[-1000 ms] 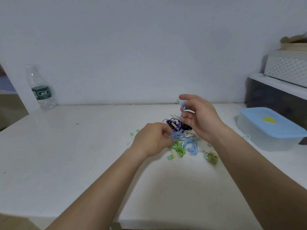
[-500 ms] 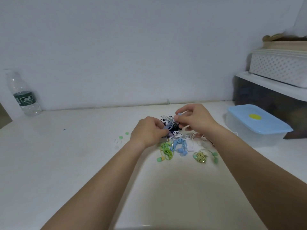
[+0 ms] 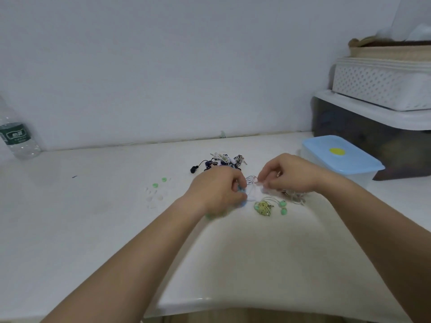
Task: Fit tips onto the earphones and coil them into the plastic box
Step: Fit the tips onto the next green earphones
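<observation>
Pinching earphones (image 3: pixel 251 183) near box (image 3: pixel 326 148): left hand (image 3: pixel 215 191), right hand (image 3: pixel 292 174).

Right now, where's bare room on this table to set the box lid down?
Widest bare stretch: between the water bottle and the loose tips. The table's near edge is bare too, under your forearms. Crowded: earphones from the left hand to the plastic box.

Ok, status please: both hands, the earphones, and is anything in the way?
Left hand grips blue earphones. Right hand pinches a thin cable. Plastic box closed, blue lid on. Green tips loose on table.
</observation>
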